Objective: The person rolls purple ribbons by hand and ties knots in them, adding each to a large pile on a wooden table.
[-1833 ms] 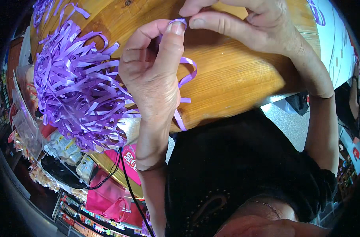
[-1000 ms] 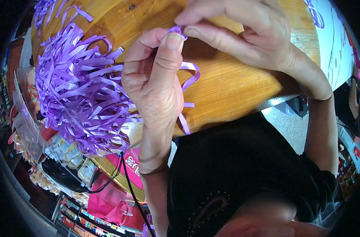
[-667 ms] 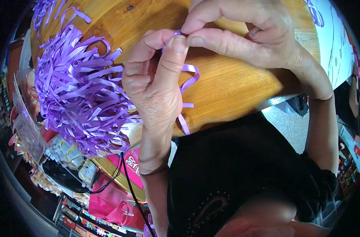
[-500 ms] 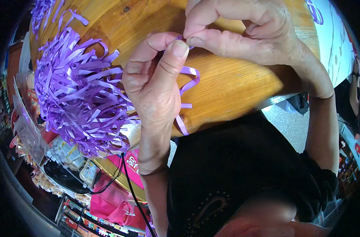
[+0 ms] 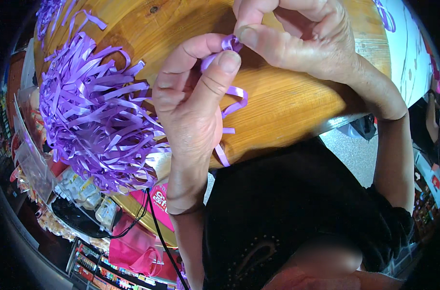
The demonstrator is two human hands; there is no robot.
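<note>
Between the thumb and forefinger of my left hand (image 5: 193,92) is pinched a narrow purple satin ribbon (image 5: 231,43), looped at the fingertips. My right hand (image 5: 297,43) pinches the same ribbon just beyond the loop, thumb against forefinger. Both hands are raised over the wooden table, fingertips almost touching. Loose ribbon shows to the right of my left wrist, partly hidden behind the hand. Left of that hand lies a large heap of cut purple ribbons (image 5: 94,106), its right side running behind my forearm.
The round wooden table (image 5: 287,106) curves toward me. More purple ribbon (image 5: 48,19) lies at the far left, and a small ribbon loop (image 5: 385,17) rests on a white surface at the far right. Pink bags (image 5: 133,249), a black cable (image 5: 157,222) and clear packages (image 5: 77,186) sit lower left.
A small loop of the ribbon now stands out at the left fingertips. My right hand has shifted slightly up and right, and the fingertips have drawn a little apart.
</note>
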